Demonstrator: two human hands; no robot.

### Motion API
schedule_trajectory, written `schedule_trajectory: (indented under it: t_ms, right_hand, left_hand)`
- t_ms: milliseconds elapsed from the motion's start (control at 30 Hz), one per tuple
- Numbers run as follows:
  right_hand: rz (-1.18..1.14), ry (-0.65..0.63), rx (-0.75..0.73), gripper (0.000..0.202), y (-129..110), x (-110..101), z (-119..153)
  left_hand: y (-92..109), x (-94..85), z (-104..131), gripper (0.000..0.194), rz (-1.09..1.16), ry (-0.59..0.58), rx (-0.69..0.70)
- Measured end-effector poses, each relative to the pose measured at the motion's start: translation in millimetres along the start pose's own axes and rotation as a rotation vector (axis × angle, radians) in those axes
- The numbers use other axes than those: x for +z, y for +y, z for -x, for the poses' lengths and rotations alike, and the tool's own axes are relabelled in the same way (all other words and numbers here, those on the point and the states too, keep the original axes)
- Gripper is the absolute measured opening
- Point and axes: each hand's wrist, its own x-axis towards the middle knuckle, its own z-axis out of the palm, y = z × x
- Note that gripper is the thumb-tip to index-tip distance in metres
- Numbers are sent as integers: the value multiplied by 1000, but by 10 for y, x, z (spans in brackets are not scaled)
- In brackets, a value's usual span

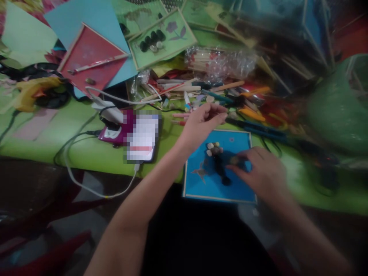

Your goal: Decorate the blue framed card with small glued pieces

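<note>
A blue framed panel (235, 188) lies at the table's front edge. On it sit dark stones (221, 172) in a row, a cluster of pale pebbles (214, 148) above them, and a drawn bird-like figure (200, 171). Over the panel's right side, my right hand (260, 170) pinches a small, blurred pebble (234, 159) between thumb and fingertips. My left hand (205, 119) hovers just past the panel's far edge with its fingers curled together. Whatever may be in those fingers is hidden.
A phone (143, 136) and a purple power strip (113, 134) with cables lie left. Sticks and pens (184, 88) clutter the middle. Behind are a green framed panel (172, 50) and a red one (92, 65). A yellow glue gun (34, 92) rests far left; a green rounded object (340, 103) stands right.
</note>
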Motion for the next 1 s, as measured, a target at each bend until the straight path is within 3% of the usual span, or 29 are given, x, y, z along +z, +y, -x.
schedule_trajectory:
  t_ms: [233, 433, 633, 1000]
  right_hand:
    - [12, -20, 59, 48, 28, 94, 62]
    - [-109, -118, 73, 45, 93, -25, 80]
    - [-219, -171, 34, 23, 126, -93, 59]
    - [-255, -181, 39, 23, 167, -58, 36]
  left_hand:
    - [40, 15, 8, 17, 82, 23, -50]
    - [52, 8, 13, 18, 145, 28, -87]
    - [34, -3, 12, 23, 37, 9, -47]
    - [58, -5, 14, 27, 6, 35, -53]
